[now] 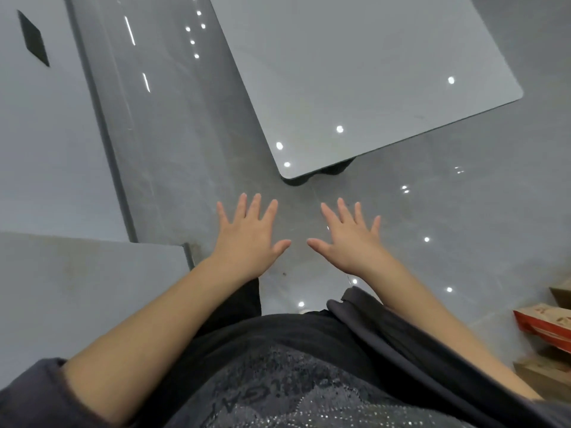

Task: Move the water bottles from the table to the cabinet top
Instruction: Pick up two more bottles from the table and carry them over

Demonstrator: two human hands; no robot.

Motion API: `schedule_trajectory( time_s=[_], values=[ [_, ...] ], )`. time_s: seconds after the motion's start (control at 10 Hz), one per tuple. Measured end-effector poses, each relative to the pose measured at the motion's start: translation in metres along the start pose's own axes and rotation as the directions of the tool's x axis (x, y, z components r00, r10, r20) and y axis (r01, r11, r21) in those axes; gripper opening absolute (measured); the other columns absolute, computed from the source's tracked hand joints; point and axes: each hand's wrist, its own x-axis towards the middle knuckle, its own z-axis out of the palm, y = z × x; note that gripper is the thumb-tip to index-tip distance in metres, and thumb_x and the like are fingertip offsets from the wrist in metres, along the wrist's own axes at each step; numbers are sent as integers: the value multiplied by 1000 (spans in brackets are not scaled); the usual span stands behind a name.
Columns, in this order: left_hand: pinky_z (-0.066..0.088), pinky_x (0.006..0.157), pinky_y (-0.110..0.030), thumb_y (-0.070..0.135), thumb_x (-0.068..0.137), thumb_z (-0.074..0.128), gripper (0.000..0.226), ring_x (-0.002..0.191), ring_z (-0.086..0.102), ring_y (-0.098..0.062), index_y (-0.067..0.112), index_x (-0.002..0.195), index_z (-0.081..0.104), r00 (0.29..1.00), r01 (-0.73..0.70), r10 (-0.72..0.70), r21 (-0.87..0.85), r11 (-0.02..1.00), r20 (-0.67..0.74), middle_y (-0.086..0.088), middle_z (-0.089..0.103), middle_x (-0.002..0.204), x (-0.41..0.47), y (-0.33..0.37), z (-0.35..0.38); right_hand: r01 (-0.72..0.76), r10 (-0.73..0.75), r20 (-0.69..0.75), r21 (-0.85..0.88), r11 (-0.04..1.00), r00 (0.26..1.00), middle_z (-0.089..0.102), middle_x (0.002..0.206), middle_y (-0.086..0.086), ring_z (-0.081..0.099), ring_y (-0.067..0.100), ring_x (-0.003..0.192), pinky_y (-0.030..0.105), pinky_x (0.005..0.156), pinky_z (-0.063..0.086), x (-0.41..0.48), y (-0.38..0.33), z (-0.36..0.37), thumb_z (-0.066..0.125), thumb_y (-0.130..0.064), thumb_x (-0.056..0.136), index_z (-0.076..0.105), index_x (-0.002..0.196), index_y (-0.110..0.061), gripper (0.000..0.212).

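My left hand [247, 236] and my right hand [349, 239] are stretched out in front of me, palms down, fingers spread, holding nothing. They hover over the glossy grey floor, side by side with thumbs almost meeting. Beyond them stands a grey table [355, 81] with a rounded corner; the part of its top that I see is bare. No water bottle is in view. A grey flat surface [77, 288] lies at my lower left, beside my left forearm.
A grey wall or panel [46, 134] with a dark diamond-shaped mark [33, 38] runs along the left. Red and brown cardboard boxes [547, 329] are stacked at the right edge. The shiny floor [448, 227] reflects ceiling lights.
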Motion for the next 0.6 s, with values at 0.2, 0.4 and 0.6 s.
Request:
schedule_trajectory(
  time_s=[0.2, 0.4, 0.6],
  values=[
    [-2, 115, -63, 63, 95, 31, 78, 149, -8, -31, 23, 155, 0, 997, -77, 76, 74, 994, 18, -9, -2, 163, 47, -54, -45, -30, 32, -26, 74, 997, 999, -13, 164, 3, -16, 33, 149, 62, 115, -7, 47, -48, -37, 37, -62, 96, -2, 157, -29, 79],
    [-3, 115, -63, 63, 95, 31, 78, 149, -8, -31, 23, 155, 1, 996, -86, 84, 52, 995, 35, -9, -2, 163, 78, -86, -74, -34, 34, 5, 74, 997, 999, -12, 164, 4, -14, 34, 150, 63, 116, -5, 89, -77, -61, 35, -63, 95, -3, 156, -29, 79],
    [-2, 115, -63, 63, 95, 31, 78, 149, -6, -32, 23, 155, 3, 998, -42, 41, 27, 999, 37, -9, 1, 163, 119, -120, -105, -30, 30, -4, 29, 999, 1000, -12, 164, 5, -13, 35, 150, 63, 115, -4, 141, -100, -98, 33, -63, 96, -3, 156, -29, 78]
  ],
)
